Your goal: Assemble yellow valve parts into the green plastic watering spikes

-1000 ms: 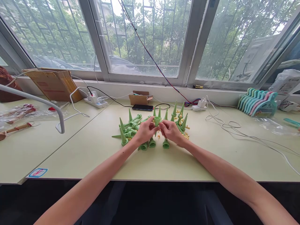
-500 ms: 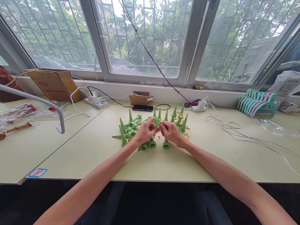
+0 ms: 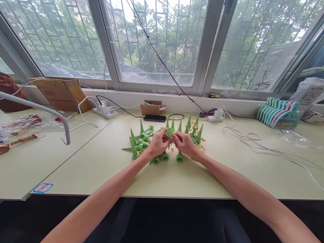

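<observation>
My left hand is closed around a green plastic watering spike, its wide open end up and its point down. Right beside it, my right hand pinches at the spike's side; its fingertips hide whatever they grip. Several more green spikes lie or stand on the table to the left of my hands. Others, such as a standing spike, are on the right among small yellow valve pieces. Nearer me are green threaded ends. A loose yellow piece lies between my hands.
Behind the pile lie a phone and a small cardboard box. Power strips and loose cables run along the back and right. Children's hangers stand far right; a white metal tube crosses the left.
The view has shifted slightly. Both hands stay at the green spike with almost the same grip, and the pile around them is unchanged.
</observation>
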`<state>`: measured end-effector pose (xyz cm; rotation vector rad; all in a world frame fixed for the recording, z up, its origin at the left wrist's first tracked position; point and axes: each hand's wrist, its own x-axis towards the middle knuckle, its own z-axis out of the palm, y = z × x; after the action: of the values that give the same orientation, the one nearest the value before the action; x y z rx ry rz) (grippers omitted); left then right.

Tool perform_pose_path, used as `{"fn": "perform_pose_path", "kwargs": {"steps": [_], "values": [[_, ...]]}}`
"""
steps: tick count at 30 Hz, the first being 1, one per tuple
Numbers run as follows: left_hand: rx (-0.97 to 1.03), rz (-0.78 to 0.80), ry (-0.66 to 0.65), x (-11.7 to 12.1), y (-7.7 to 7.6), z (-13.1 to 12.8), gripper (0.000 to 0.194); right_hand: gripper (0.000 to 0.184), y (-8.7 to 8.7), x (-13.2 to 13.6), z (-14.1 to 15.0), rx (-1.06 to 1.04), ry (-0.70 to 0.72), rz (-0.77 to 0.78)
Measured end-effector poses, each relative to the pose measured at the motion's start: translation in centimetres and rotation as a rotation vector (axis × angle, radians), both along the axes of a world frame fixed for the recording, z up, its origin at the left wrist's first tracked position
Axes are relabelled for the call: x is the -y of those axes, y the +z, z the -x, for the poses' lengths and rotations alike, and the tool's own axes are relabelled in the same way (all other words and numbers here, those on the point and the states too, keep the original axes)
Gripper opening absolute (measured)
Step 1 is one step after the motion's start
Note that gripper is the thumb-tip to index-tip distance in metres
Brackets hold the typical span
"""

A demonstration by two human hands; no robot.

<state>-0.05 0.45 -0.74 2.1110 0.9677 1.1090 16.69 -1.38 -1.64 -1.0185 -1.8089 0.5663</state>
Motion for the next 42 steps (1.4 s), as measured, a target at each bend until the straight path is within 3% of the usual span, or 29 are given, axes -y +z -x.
{"fn": "perform_pose_path", "kwargs": {"steps": [8, 26, 42], "values": [[0.073, 0.049, -0.055, 0.63, 0.42, -0.05, 0.062, 0.048, 0.66, 0.17, -0.09, -0.036, -0.006, 0.008], [0.067, 0.057, -0.079, 0.70, 0.13, -0.27, 0.048, 0.047, 0.18, -0.30, -0.31, -0.099, 0.016, 0.052], [0.364, 0.289, -0.204, -0.13, 0.06, -0.12, 0.042, 0.044, -0.27, -0.52, -0.23, 0.016, -0.039, -0.036]]}}
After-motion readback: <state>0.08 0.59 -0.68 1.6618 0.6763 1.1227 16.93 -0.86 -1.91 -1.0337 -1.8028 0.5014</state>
